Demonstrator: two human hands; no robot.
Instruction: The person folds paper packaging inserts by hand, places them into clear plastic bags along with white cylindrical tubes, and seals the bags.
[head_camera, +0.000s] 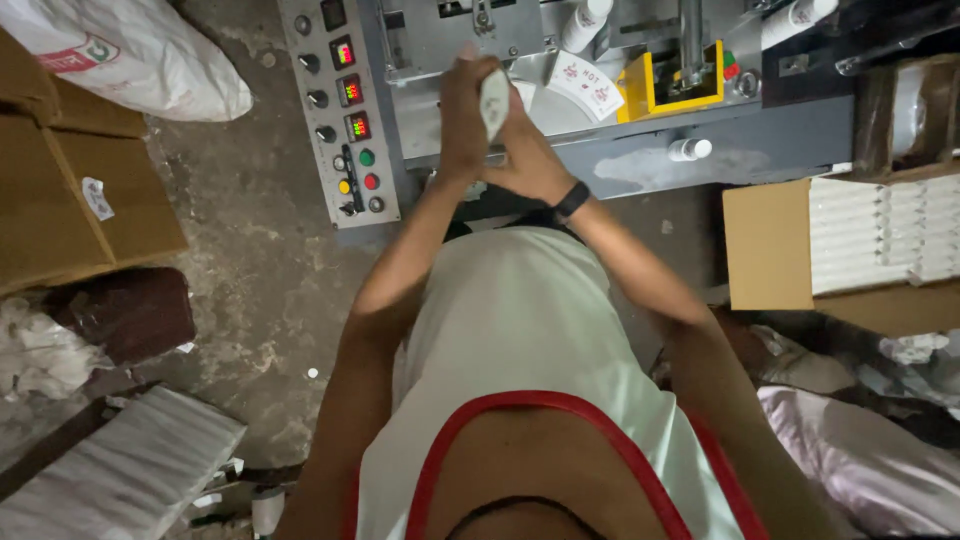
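Hands are meeting over the front edge of the grey machine deck (700, 135), pressed together around a small white tube (494, 100). Left hand (462, 115) is wrapping it from the left, fingers curled closed on it. Right hand (533, 160) is closing in from below and right, fingers also gripping the same tube; a black wristband (571, 199) is sitting on that wrist. The tube is standing roughly upright between both palms, its upper part showing above the fingers, just in front of the machine's grey metal head.

Control panel (340, 110) is running down the machine's left edge: knobs, three small lit displays, and green, yellow and red buttons. A yellow bracket (660, 85) is sitting right of the hands on the deck, with a white fan-shaped label plate (590, 85) between it and the tube. One white bottle (690, 149) is lying on its side near the deck's front edge.

An open cardboard box (770, 245) holding rows of white tubes is standing at the machine's right corner. More cardboard boxes (70, 190) and a white sack (130, 50) are sitting on the floor to the left.
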